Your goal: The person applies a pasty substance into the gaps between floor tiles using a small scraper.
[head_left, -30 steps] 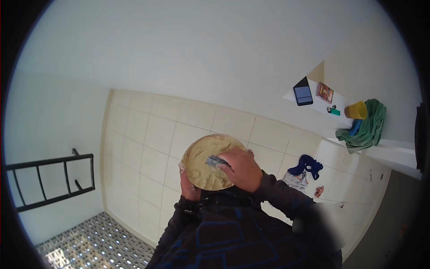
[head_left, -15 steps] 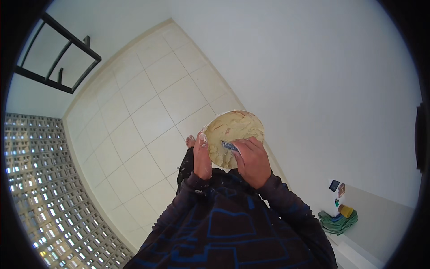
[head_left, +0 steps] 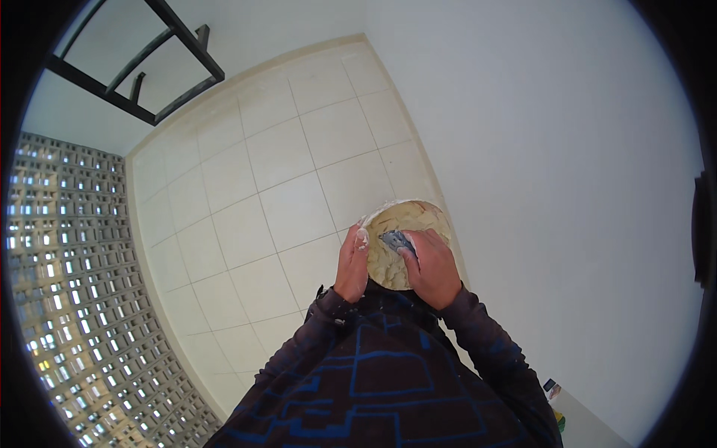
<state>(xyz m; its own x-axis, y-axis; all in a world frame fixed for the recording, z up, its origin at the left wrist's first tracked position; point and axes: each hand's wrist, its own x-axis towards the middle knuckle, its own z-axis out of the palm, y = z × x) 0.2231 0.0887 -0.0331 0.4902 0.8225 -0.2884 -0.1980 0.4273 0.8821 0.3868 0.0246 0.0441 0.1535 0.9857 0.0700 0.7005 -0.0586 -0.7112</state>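
Grey tool (head_left: 397,243) in curled right hand (head_left: 434,267)

Pale room, tiled floor, daylight through block screen.
Floor (head_left: 287,194): cream square tiles, thin dark grout; beige skirting (head_left: 424,157) along wall bases. Plain white wall (head_left: 560,194) fills right side, meets back wall (head_left: 299,26) at corner, top centre. Black ladder-like metal frame (head_left: 187,39) upper left. Grey perforated block wall (head_left: 86,291) down left, bright light in its gaps. Pale ledge (head_left: 590,424) lower right.
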